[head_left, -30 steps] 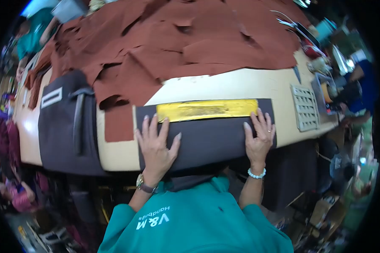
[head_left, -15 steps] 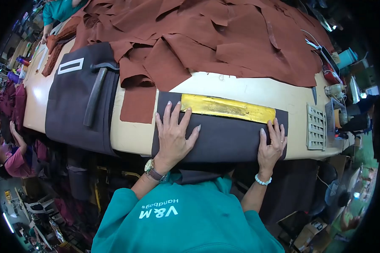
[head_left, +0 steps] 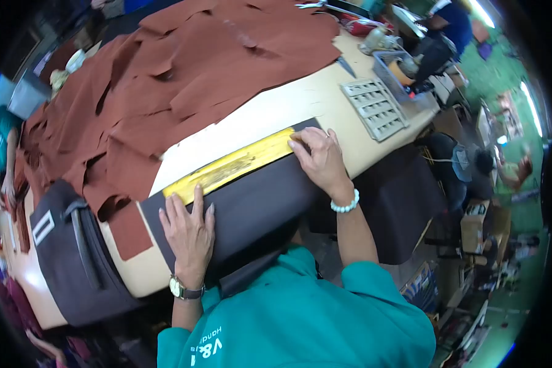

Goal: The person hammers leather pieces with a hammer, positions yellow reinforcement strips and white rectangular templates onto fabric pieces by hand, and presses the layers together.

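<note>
A long yellow bar, scuffed dark along its middle, lies along the far edge of a dark leather sheet. The sheet's near side hangs over the table edge toward my body. My left hand, with a watch at the wrist, rests flat on the leather, fingers spread and tips touching the bar's left end. My right hand, wearing a beaded bracelet, has bent fingers and thumb closed about the bar's right end. What lies under its fingertips is hidden.
Brown leather pieces cover the far side. On the left, a hammer lies on stacked dark leather beside a white rectangular frame. A slotted tray and a plastic basket stand right. Another person's hand is far left.
The view has turned, so the table now slants up to the right. My right hand has gone from spread fingers to bent ones at the bar's end. My left hand stays spread.
</note>
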The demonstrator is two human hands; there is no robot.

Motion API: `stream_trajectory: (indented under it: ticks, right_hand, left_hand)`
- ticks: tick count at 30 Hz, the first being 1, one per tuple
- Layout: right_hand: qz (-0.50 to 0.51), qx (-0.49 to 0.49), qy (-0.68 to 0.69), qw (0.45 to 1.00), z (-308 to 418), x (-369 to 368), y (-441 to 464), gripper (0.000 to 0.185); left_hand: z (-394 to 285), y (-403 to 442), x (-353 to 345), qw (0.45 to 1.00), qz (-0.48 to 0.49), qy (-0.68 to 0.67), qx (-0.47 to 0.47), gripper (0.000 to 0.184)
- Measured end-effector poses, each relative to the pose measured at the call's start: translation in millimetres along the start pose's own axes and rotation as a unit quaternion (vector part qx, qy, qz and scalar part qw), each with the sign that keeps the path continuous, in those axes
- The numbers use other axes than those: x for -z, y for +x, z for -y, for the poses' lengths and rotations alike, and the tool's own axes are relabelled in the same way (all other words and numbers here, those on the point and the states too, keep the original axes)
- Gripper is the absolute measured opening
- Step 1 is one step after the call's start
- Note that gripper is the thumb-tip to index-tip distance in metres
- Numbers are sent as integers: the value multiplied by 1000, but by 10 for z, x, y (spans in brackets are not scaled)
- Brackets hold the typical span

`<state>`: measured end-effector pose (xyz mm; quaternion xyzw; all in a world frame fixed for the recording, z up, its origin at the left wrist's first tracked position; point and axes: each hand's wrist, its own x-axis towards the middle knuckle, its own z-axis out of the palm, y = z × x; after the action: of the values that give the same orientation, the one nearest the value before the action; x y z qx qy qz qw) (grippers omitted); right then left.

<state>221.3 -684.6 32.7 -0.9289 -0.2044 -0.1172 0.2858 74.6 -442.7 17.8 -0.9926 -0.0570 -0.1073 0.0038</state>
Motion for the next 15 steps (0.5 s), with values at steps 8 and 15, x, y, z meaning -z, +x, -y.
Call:
stream_trajectory:
  ticks: [8,15]
  right_hand:
    - [-263,-105,-170,944,-1644,616,233,15]
    - [-152,-112,-228,955,-2243,897,897,24]
  left_hand:
    - [-8,25,17,1000,-14,17,-12,45]
    - [-31,39,42,1000,-5,23,-15,49]
